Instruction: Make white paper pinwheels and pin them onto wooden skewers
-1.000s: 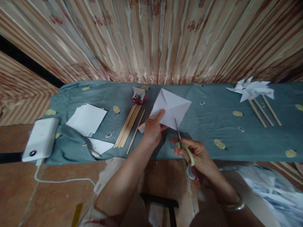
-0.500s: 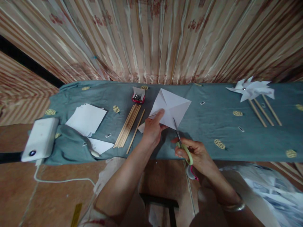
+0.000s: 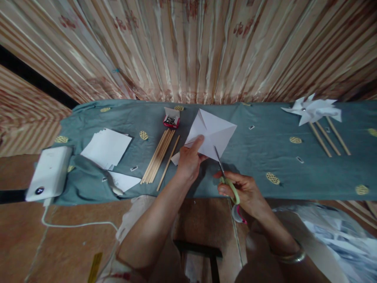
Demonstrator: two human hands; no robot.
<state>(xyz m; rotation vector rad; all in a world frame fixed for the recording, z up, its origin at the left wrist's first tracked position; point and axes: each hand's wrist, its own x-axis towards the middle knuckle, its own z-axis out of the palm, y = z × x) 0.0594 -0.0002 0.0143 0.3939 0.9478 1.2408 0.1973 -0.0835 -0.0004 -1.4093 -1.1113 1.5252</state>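
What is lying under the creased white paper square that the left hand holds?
Past the edges of the paper square the blue-green tablecloth shows, and a white paper corner sticks out by the left hand. Whatever lies beneath the square's middle is covered.

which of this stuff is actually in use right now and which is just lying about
In use: creased paper square, held by the left hand; scissors in the right hand, blades at its edge.
Lying about: stack of paper squares, wooden sticks, small red box, finished pinwheels, white device.
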